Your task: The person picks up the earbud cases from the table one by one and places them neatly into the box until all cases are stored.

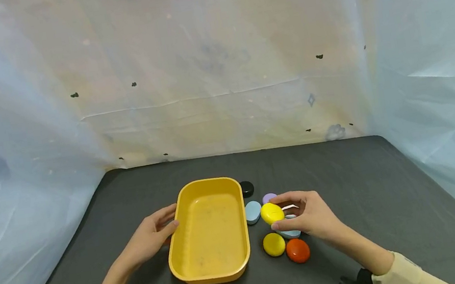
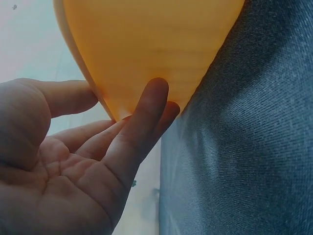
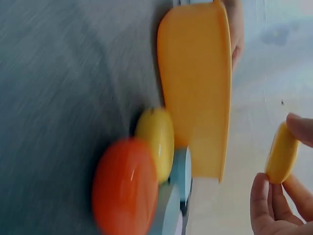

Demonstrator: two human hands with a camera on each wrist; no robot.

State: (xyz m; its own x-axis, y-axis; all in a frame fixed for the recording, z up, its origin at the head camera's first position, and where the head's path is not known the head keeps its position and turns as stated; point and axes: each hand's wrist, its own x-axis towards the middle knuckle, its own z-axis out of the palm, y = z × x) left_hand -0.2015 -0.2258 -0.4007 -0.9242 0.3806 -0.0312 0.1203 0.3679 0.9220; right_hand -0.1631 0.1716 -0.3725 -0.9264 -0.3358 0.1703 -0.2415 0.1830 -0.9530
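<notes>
A deep yellow plastic tray [image 1: 212, 273] with rounded corners stands on the dark table. My left hand [image 1: 154, 233] holds its left side, thumb at the rim and fingers against the outer wall; in the left wrist view the fingers [image 2: 154, 98] touch that wall. Between thumb and fingertips, my right hand [image 1: 310, 213] pinches a smooth yellow disc [image 1: 272, 213], raised right of the tray. Below it lie a second yellow disc [image 1: 274, 245], an orange-red disc [image 1: 298, 251] and a light blue disc [image 1: 290, 234], partly covered by the hand.
Close to the tray's right wall are another light blue disc [image 1: 253, 212] and a black disc [image 1: 247, 189]. A purple disc [image 1: 268, 198] is partly hidden by my right hand. Pale patterned sheeting [image 1: 223, 113] rises behind and beside the dark table [image 1: 400, 214].
</notes>
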